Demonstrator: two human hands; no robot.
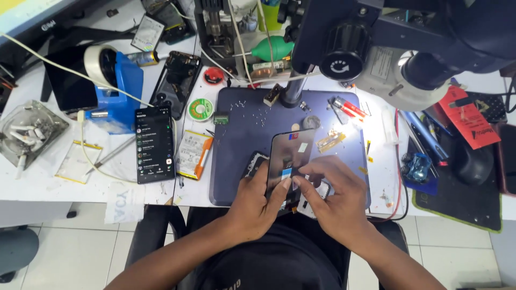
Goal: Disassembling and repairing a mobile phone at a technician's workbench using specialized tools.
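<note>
The left hand (252,201) wraps around a dark phone panel (289,156), thumb pressed on it. The right hand (333,196) pinches a small blue tab (286,172) on the panel with its fingertips. The panel is over a dark blue mat (242,134). A lit phone (155,143) lies well apart on the white table (32,182).

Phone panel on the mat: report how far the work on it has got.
Done: an opened phone body lies apart by the tape dispenser; loose screws dot the blue mat. In hand: the left hand props the dark phone panel; the right hand pinches at its small blue tab. Left: the panel is joined to nothing.
</note>
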